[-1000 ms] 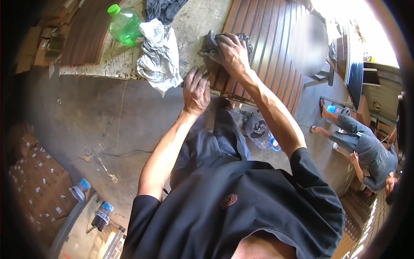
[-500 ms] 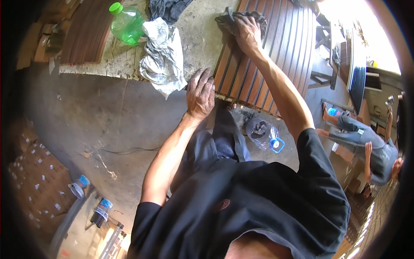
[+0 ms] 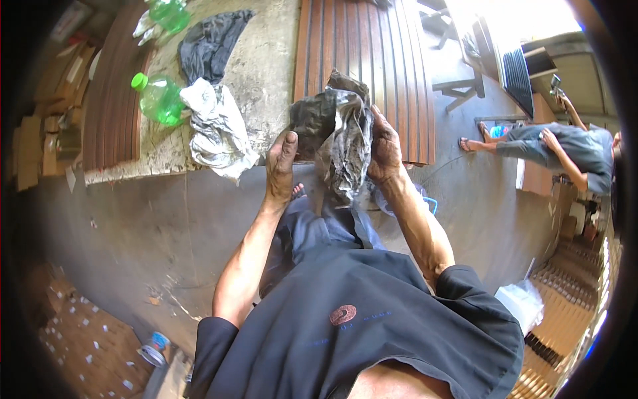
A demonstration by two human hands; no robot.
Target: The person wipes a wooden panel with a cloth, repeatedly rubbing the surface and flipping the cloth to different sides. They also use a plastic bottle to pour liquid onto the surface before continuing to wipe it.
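Observation:
A crumpled rag [image 3: 342,130], blackened and stained, is spread between my two hands over the near edge of a brown slatted wood panel [image 3: 402,86]. My left hand [image 3: 282,165] grips its left side, thumb up and fingers mostly hidden behind the cloth. On the opposite side my right hand [image 3: 385,147] holds the rag, its fingers partly covered. The panel lies on a worn, pale workbench [image 3: 269,83], its slats parted by dark grooves. Left of my hands, a white rag [image 3: 218,133] droops over the bench edge beside a green bottle [image 3: 159,100].
A dark cloth [image 3: 211,46] and a second green bottle [image 3: 171,14] lie farther back. Another slatted panel [image 3: 113,110] rests at the bench's left end. Below the panel's front edge, a clear jug [image 3: 384,202] is partly hidden. A co-worker [image 3: 565,149] stands off to the right.
My right hand has drawn the dark rag off the panel toward me. My left hand has left the bench edge and taken hold of the rag too. The view has shifted.

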